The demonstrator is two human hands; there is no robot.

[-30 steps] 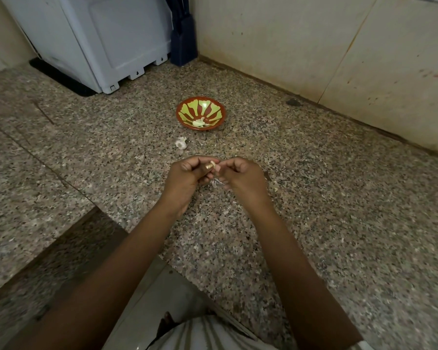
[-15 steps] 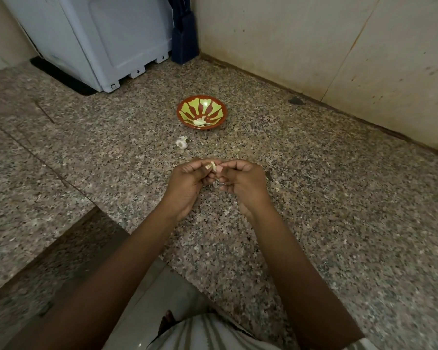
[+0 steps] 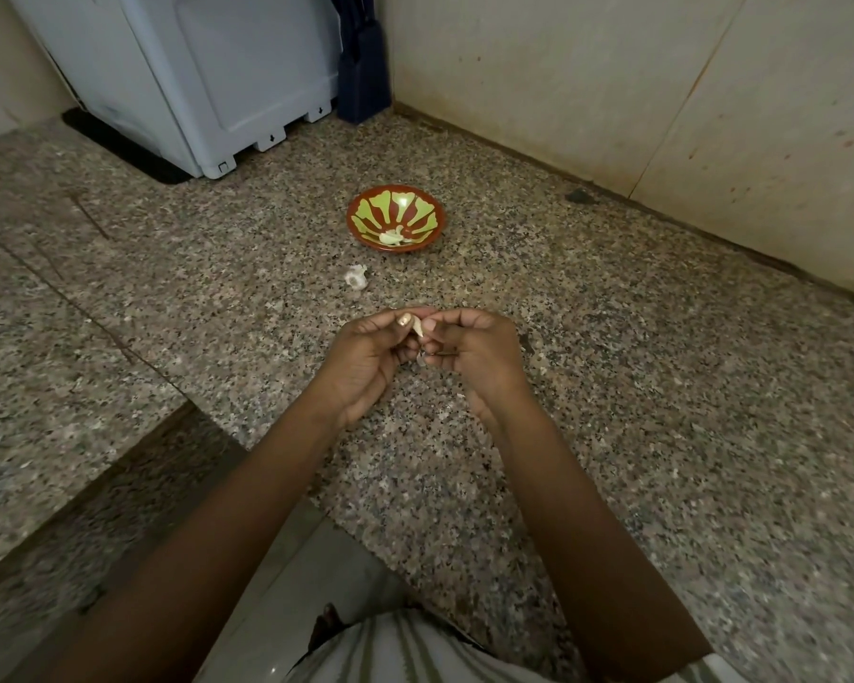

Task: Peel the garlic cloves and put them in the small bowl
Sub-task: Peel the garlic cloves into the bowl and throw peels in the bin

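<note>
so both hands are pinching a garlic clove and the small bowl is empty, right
Not quite. In the head view the small bowl already holds peeled garlic pieces. The left hand and right hand do pinch a garlic clove between them.

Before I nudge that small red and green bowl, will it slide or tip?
The small bowl looks shallow and wide, so tipping seems unlikely. It holds only a few cloves, so it's probably light and may slide on the granite counter.
</note>
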